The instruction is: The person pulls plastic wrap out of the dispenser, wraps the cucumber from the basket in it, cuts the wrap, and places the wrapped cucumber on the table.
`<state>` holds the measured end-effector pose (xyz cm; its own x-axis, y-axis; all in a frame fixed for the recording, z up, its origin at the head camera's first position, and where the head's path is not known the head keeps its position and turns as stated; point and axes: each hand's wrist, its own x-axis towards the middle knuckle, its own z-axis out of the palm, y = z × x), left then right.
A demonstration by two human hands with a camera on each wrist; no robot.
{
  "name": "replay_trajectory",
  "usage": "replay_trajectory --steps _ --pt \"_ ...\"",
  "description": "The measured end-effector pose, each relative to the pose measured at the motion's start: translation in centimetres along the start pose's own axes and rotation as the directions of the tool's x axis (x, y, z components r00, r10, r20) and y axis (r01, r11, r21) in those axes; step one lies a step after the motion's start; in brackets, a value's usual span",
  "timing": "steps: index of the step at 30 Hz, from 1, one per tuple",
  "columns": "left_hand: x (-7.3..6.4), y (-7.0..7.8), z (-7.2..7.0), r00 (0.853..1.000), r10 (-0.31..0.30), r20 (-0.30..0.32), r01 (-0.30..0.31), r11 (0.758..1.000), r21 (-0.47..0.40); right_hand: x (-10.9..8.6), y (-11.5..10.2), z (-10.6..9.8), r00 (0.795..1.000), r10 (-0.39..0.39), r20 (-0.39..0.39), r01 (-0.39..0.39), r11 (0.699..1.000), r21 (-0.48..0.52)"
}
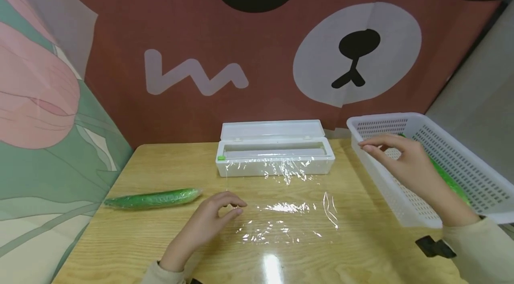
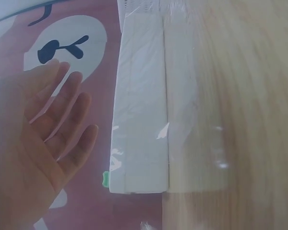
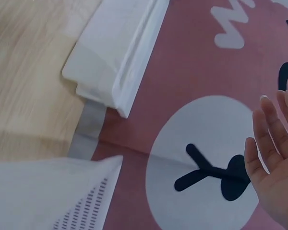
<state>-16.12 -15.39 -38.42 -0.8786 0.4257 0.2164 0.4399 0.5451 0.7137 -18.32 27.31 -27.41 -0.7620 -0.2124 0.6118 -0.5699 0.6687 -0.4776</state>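
Observation:
A clear sheet of plastic wrap (image 1: 281, 221) lies on the table, stretching forward from a white wrap dispenser box (image 1: 277, 167) with its lid raised. My left hand (image 1: 209, 217) hovers by the sheet's left edge; in the left wrist view its fingers (image 2: 69, 139) are loosely bent around nothing. Over the near left rim of a white basket (image 1: 377, 177) is my right hand (image 1: 405, 163), thumb and forefinger close together with nothing visible between them. Further left, a cucumber (image 1: 152, 198) that looks wrapped in film rests on the table.
Inside the basket, partly hidden by my right arm, is something green (image 1: 449, 181), probably another cucumber. A green slider (image 1: 221, 158) sits at the dispenser's left end. Behind the table hangs a reddish-brown printed cloth (image 1: 273, 74).

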Motion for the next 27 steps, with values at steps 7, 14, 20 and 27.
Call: replay_trajectory --steps 7,14,20,27 --pt "-0.1 0.0 0.2 1.000 -0.012 0.001 0.012 1.000 -0.011 1.7 1.5 -0.5 0.986 0.161 0.033 -0.161 0.987 -0.017" --pt "0.0 -0.2 0.0 1.000 0.000 -0.015 0.001 1.000 0.029 3.4 3.8 -1.2 0.974 0.227 0.018 -0.226 0.973 -0.055" --pt "0.0 -0.4 -0.3 0.999 0.003 -0.035 -0.001 0.998 0.062 4.5 6.0 -1.7 0.959 0.280 -0.032 -0.281 0.960 -0.021" --pt "-0.1 -0.4 -0.5 1.000 -0.022 -0.016 0.023 0.998 0.059 4.6 8.3 -2.4 0.918 0.390 -0.069 -0.382 0.918 0.106"
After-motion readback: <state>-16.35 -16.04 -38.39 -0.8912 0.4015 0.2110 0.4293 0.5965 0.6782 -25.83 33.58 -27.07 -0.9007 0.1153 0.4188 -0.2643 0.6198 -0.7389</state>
